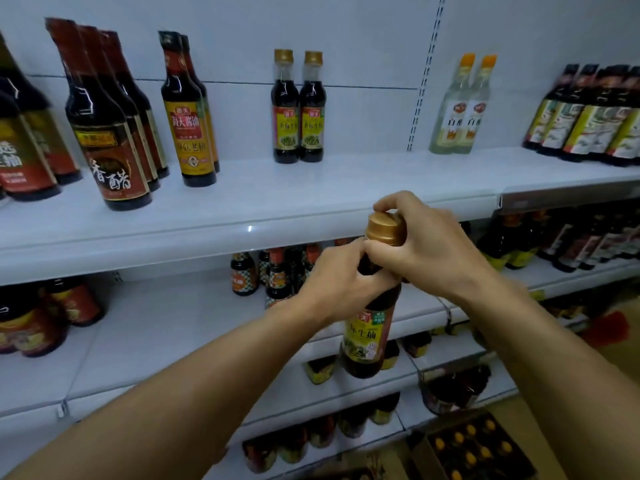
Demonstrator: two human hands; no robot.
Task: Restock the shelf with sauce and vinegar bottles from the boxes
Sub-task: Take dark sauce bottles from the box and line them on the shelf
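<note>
A dark soy sauce bottle (pixel 370 327) with a gold cap and a yellow label hangs upright in front of the shelves, below the edge of the top shelf (pixel 311 202). My left hand (pixel 339 278) grips its neck from the left. My right hand (pixel 426 247) curls round the neck and the cap from the right. Two matching gold-capped bottles (pixel 298 109) stand on the top shelf, up and to the left of the held one. An open box (pixel 474 448) with several capped bottles sits on the floor at the bottom right.
The top shelf also carries dark vinegar bottles (pixel 107 133) at the left, a yellow-labelled soy pair (pixel 190 112), two clear white-vinegar bottles (pixel 460 105) and dark bottles (pixel 588 116) at the right. Lower shelves (pixel 166 327) hold jars and small bottles (pixel 273 271).
</note>
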